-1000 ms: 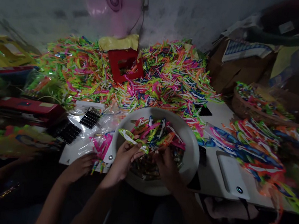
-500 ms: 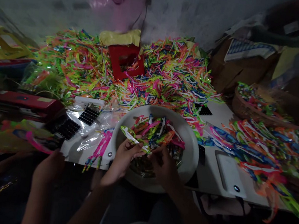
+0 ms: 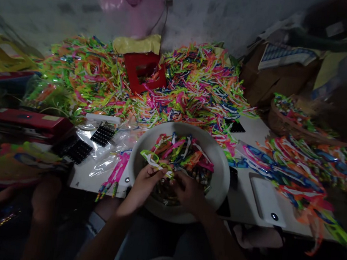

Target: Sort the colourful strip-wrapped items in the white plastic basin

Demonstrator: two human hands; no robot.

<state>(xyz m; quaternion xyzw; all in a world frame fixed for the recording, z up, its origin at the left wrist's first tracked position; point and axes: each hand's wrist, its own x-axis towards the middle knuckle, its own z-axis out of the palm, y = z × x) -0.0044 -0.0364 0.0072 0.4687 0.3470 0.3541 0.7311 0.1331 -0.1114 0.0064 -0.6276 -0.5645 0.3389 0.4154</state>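
Note:
Over a round white basin (image 3: 224, 170) I hold a long, thin yellow-green and white plastic piece (image 3: 152, 159). Its left end sticks out freely past my left hand (image 3: 144, 186), whose thumb and fingers pinch it near the middle. At the right end of the piece, the fingers of my right hand (image 3: 188, 191) are bent and drawn together; what lies between them is hidden in shadow. Below both hands, the basin holds a heap of coloured plastic pieces (image 3: 174, 149) in pink, green, blue and orange.
Coloured strips (image 3: 95, 68) are piled against the wall around a red plastic stool (image 3: 136, 76). Pink pieces (image 3: 117, 169) and black trays (image 3: 103, 133) lie left, a white power bank (image 3: 265, 197) right. A co-worker's hand (image 3: 46, 194) is beside a bundle at far left.
My right hand has come slightly closer to my left at the end of the piece. The co-worker's hand at left has moved down and left, with the pink strip no longer sticking out.

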